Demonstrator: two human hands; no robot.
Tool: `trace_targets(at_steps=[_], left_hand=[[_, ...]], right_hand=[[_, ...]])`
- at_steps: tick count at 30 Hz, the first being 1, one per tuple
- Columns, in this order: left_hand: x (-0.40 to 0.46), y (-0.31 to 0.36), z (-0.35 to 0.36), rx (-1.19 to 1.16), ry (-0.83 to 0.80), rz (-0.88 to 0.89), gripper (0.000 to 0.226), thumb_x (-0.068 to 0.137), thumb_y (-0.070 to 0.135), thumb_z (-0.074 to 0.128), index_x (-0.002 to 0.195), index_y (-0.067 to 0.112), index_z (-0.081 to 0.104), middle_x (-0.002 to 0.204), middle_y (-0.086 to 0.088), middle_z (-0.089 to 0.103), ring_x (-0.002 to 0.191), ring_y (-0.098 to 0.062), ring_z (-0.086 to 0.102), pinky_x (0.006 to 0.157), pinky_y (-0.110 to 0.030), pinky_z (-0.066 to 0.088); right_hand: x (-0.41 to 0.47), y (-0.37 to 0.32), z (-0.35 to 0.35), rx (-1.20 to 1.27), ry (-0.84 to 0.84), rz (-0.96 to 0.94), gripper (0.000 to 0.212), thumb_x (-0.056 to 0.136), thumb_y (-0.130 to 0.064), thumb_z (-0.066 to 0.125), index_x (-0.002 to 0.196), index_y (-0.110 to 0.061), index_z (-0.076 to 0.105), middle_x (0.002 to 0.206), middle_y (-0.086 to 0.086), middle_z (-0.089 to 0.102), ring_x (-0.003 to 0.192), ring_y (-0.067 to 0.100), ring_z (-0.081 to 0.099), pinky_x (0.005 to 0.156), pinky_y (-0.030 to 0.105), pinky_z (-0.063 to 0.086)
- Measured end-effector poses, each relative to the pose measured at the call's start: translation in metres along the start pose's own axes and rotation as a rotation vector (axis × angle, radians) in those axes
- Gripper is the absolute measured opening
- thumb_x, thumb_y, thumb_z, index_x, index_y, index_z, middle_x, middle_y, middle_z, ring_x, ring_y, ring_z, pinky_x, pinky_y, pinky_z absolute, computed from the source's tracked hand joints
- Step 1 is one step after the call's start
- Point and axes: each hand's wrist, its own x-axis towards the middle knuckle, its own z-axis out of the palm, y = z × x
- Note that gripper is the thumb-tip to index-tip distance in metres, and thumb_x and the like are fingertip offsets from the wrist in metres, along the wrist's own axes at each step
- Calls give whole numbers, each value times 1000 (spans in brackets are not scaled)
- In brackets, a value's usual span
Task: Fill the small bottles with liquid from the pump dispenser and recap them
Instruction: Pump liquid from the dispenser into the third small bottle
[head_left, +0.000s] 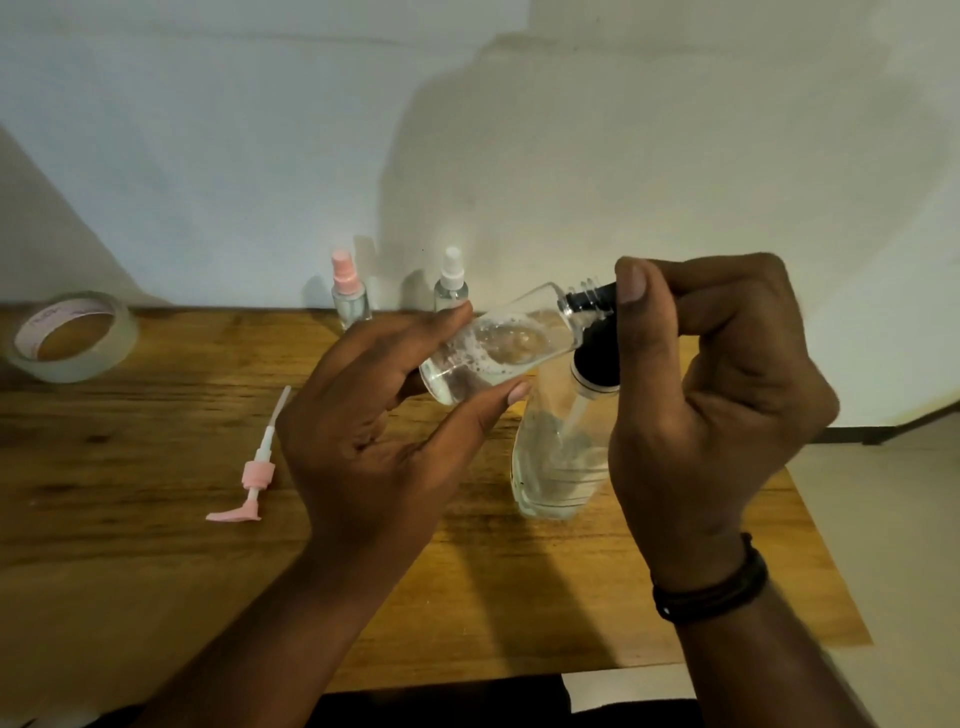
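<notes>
Wooden table (130, 519) beneath us: our left hand (374, 426) pinches the tilted small bottle (498, 348) between thumb and fingers, while our right hand (711, 395) closes on the pump dispenser (561, 457), its black nozzle (592, 299) in the bottle's neck.

You have a tabletop (130, 467) of brown wood with visible grain and a slight sheen. The small bottle (498, 348) at centre frame is clear, glossy plastic, as is the larger dispenser bottle (556, 467) below it, whose pump head (597, 364) is smooth black plastic. At lower left, the loose pump (254, 478) is matt pink plastic. At far left, the tape roll (72, 338) looks translucent and shiny.
</notes>
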Motion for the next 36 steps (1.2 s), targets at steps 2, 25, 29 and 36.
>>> trace_targets(at_steps=[2, 25, 29, 36], left_hand=[[0, 0, 1, 1, -3, 3, 48, 85, 26, 86, 122, 8, 62, 98, 3, 66, 86, 5, 59, 79, -15, 56], [-1, 1, 1, 36, 1, 11, 48, 83, 24, 90, 121, 8, 64, 95, 2, 65, 85, 1, 62, 78, -11, 51], [-2, 1, 0, 4, -8, -4, 46, 84, 24, 88, 121, 11, 63, 97, 2, 67, 90, -7, 67, 81, -18, 57], [1, 2, 1, 29, -1, 22, 48, 84, 25, 89, 121, 8, 64, 91, 1, 65, 87, -5, 65, 82, -13, 53]], right_hand=[[1, -1, -1, 1, -1, -7, 19, 97, -1, 66, 79, -5, 63, 83, 4, 62, 83, 3, 61, 74, 18, 46], [6, -4, -5, -35, -16, -21, 23, 98, -2, 65, 75, -4, 64, 77, 3, 62, 76, 8, 58, 72, 18, 43], [2, 1, -2, -10, -22, 11, 25, 97, 1, 66, 72, -1, 63, 78, 3, 61, 81, 0, 59, 74, 16, 44], [7, -3, -4, -30, -29, -9, 23, 97, -2, 66, 74, -4, 65, 77, 1, 61, 76, 9, 60, 73, 21, 44]])
